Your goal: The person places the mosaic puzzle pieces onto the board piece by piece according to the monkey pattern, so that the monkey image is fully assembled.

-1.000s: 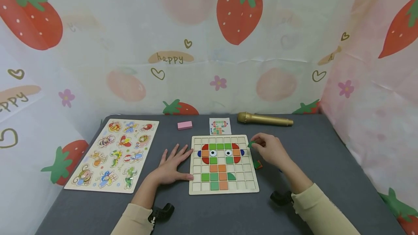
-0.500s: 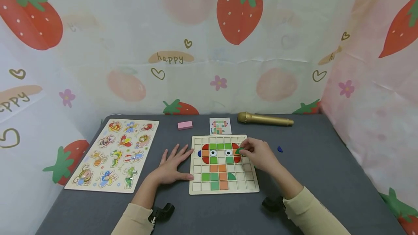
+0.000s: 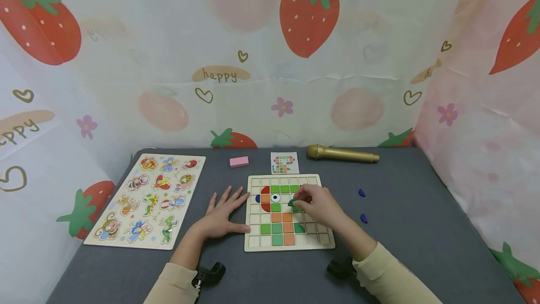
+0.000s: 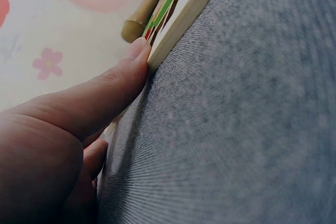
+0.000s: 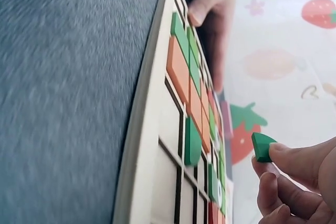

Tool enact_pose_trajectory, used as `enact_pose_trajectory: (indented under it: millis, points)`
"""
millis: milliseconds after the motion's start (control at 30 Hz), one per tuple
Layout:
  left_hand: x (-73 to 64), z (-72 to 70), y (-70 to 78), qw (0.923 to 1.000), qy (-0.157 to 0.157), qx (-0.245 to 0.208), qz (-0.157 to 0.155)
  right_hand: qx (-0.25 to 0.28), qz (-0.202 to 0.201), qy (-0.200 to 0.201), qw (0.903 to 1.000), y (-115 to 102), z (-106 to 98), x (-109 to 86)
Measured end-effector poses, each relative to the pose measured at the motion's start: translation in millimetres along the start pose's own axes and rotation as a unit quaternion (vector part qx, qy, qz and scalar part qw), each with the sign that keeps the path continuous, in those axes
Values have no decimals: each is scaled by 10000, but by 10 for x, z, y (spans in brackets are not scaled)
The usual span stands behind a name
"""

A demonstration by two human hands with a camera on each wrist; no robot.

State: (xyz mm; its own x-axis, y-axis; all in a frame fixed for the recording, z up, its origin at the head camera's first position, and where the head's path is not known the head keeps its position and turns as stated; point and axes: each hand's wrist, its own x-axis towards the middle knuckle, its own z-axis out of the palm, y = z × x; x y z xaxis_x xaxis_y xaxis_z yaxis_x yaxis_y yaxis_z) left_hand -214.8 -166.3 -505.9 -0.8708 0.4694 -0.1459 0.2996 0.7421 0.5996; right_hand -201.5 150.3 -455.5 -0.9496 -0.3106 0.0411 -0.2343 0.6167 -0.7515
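My right hand (image 3: 318,204) pinches a dark green quarter-round tile (image 5: 262,146) between thumb and forefinger. It hangs over the right half of the wooden grid board (image 3: 257,243), covering some tiles there. In the right wrist view the tile is held up away from the board's surface. My left hand (image 3: 219,217) lies with fingers spread on the table, the thumb (image 4: 118,85) and forefinger at the board's left edge. On the board sit orange tiles (image 3: 288,229), green tiles, red curved tiles, a blue tile (image 3: 258,198) and a round eye tile (image 3: 275,198).
Two small blue tiles (image 3: 362,193) lie right of the board. Behind it are a pattern card (image 3: 278,155), a pink block (image 3: 238,162) and a gold microphone (image 3: 342,154). An insect picture board (image 3: 141,201) lies at left on the grey cloth (image 3: 287,278).
My right hand has carried the green tile leftward from beside the board to over its right half. The two blue tiles have come into view. My left hand has stayed put.
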Motion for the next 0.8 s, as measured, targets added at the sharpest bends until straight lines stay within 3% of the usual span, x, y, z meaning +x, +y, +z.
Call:
enact_pose_trajectory:
  millis: [800]
  points:
    - [-20,-13,0,9999,70,-3,77,-33,-125,-541,9985,-200,500,169]
